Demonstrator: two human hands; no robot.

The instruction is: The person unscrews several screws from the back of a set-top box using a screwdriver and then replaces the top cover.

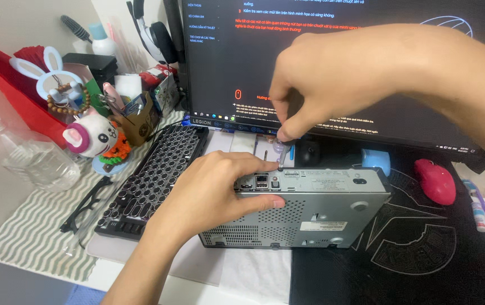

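A small grey metal computer case (pixel 321 206) lies on the desk, its port side facing away from me. My left hand (pixel 211 192) rests on its left end, thumb along the top, fingers over the ports. My right hand (pixel 319 79) comes down from the upper right and pinches a small screwdriver (pixel 281 151) with a clear and blue handle. The screwdriver stands upright with its tip at the case's rear top edge.
A monitor (pixel 333 34) stands right behind the case. A round-key keyboard (pixel 152 175) and black glasses (pixel 87 203) lie left. A pink mouse (pixel 435 181) sits right on a black mat (pixel 423 254). Toys, a plastic bottle (pixel 33 161) and clutter crowd the far left.
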